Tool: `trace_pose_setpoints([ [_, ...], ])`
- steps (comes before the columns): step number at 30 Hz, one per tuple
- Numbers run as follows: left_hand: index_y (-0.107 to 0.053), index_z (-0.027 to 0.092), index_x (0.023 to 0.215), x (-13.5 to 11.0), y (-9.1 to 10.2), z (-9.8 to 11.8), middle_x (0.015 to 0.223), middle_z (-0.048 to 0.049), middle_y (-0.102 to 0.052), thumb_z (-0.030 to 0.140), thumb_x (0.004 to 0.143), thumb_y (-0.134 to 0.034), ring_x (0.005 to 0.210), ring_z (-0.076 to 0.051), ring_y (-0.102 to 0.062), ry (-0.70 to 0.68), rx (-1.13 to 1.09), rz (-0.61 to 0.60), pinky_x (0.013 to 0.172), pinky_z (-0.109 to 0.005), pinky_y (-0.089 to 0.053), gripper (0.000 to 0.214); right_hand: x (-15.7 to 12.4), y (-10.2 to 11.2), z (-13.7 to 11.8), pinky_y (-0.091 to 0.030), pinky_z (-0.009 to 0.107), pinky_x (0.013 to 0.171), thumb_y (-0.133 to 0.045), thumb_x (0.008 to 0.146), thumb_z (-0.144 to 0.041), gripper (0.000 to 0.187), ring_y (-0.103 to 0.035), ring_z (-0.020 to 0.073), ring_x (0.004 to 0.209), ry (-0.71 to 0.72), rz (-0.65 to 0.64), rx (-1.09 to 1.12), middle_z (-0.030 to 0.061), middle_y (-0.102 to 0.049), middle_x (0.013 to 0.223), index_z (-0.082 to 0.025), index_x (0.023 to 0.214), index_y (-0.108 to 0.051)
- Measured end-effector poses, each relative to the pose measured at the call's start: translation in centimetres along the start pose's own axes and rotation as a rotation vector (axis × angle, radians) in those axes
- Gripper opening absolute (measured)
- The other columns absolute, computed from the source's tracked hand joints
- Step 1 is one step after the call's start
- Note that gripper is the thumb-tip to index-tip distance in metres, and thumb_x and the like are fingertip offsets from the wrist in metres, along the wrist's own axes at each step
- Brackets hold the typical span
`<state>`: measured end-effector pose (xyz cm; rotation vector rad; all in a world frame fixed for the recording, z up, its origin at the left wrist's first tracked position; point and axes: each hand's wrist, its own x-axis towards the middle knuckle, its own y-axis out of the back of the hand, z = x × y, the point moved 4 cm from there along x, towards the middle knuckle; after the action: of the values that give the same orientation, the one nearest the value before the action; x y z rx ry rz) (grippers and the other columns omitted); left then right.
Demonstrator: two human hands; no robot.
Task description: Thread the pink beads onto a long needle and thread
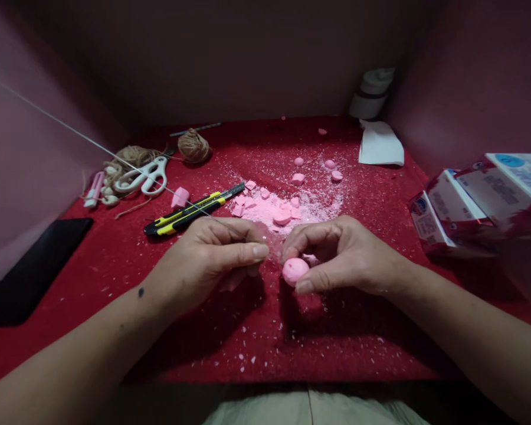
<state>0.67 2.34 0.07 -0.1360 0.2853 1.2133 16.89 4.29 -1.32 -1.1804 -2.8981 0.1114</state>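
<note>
My right hand [336, 257] holds a small pink rounded piece [295, 271] between thumb and fingers; a small darker mark shows on its upper side. Just to its left, my left hand [225, 251] is closed in a pinch. A thin, straight, pale rod or wire [92, 141] runs from that pinch up toward the upper left; its near end is hidden by my fingers. Beyond both hands lies a heap of pink crumbs and powder [269, 215] with cut pink chunks [282, 217]. A yellow and black utility knife [190, 211] rests behind my left wrist, blade exposed.
On the red cloth [336, 348], white-handled scissors [146, 177], a twine ball [193, 146] and a pink block [180, 197] lie left. A black flat case [35, 268] is near the left edge. Cartons [460, 206], folded white paper [380, 144] and a white container [371, 94] stand right.
</note>
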Motion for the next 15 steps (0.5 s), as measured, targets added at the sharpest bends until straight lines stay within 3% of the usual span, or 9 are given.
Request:
trace_pose_setpoints([
  [5, -0.060, 0.015, 0.062, -0.8, 0.7, 1.8, 0.052, 0.0024, -0.051, 0.023, 0.074, -0.062, 0.043, -0.005, -0.042, -0.164, 0.057, 0.117, 0.041, -0.015, -0.034, 0.015, 0.0, 0.6, -0.1, -0.046, 0.024, 0.063, -0.075, 0.063, -0.016, 0.021, -0.057, 0.0120, 0.074, 0.011, 0.099, -0.047, 0.0031, -0.064, 0.083, -0.013, 0.082, -0.067],
  [15, -0.060, 0.016, 0.071, -1.9, -0.9, 2.9, 0.061, 0.0030, -0.056, 0.017, 0.084, -0.053, 0.053, -0.006, -0.049, -0.502, 0.650, 0.081, 0.048, -0.015, -0.037, 0.015, 0.2, 0.6, 0.5, -0.047, 0.023, 0.069, -0.073, 0.067, -0.016, 0.026, -0.058, 0.0108, 0.077, 0.058, 0.109, -0.028, 0.0012, -0.064, 0.084, -0.015, 0.092, -0.066],
])
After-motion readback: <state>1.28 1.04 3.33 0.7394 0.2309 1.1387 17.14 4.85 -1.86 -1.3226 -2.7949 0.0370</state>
